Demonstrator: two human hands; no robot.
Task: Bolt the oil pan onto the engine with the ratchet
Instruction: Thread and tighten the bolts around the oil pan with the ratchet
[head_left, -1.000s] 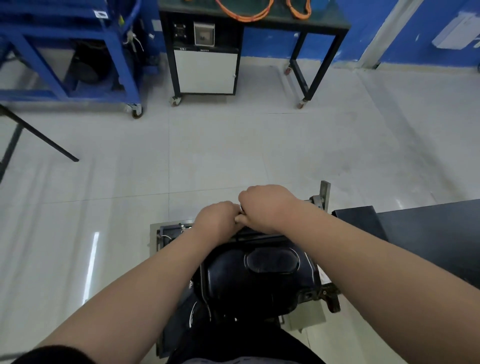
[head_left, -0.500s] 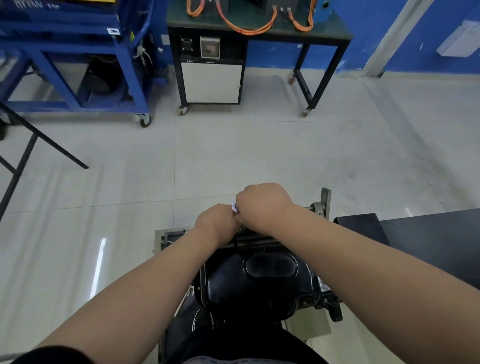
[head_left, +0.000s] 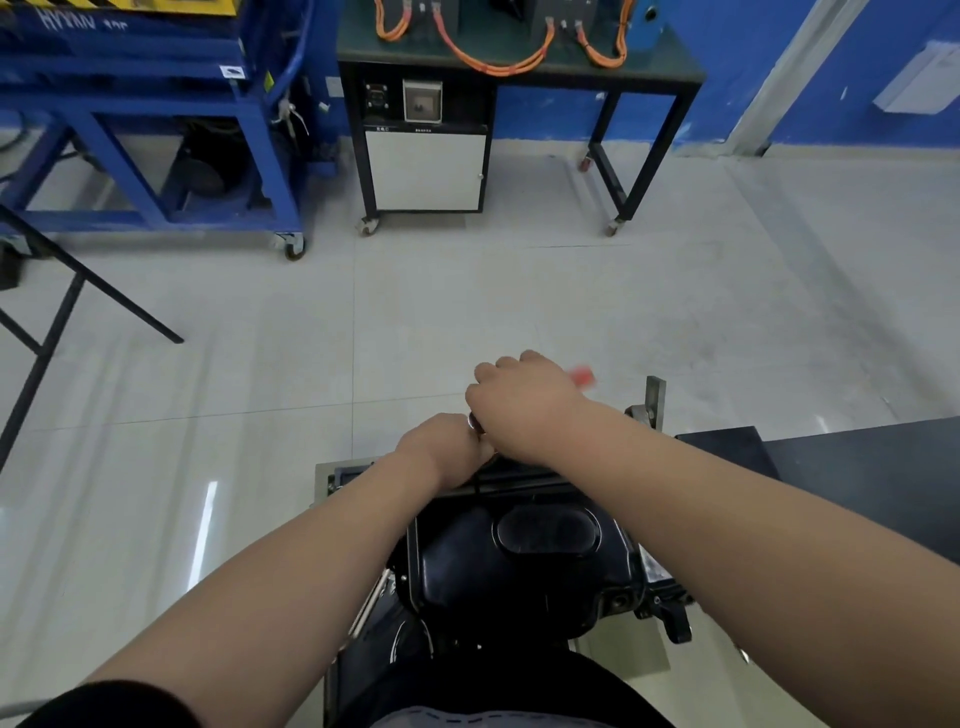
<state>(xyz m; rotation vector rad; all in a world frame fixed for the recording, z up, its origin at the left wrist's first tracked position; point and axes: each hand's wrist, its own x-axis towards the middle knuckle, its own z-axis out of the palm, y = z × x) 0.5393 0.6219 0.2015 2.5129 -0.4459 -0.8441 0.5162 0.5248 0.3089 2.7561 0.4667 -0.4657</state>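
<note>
The black pan (head_left: 519, 571) is sitting on the engine (head_left: 524, 483), close below. Just beyond, the left hand (head_left: 441, 452) is curling at the ratchet (head_left: 474, 422) head, its grip hidden. The right hand (head_left: 524, 405) is gripping the handle. The far blue cart (head_left: 156, 67) is showing white lettering that cannot be read.

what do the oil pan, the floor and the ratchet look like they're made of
Oil pan: likely pressed metal, black semi-gloss coat; smooth stamped oval bulge. Floor: glazed pale tiles, probably ceramic; mirror-like glare and thin joint lines. Ratchet: bright bare metal at the head; blurred red handle end, material unclear.
</note>
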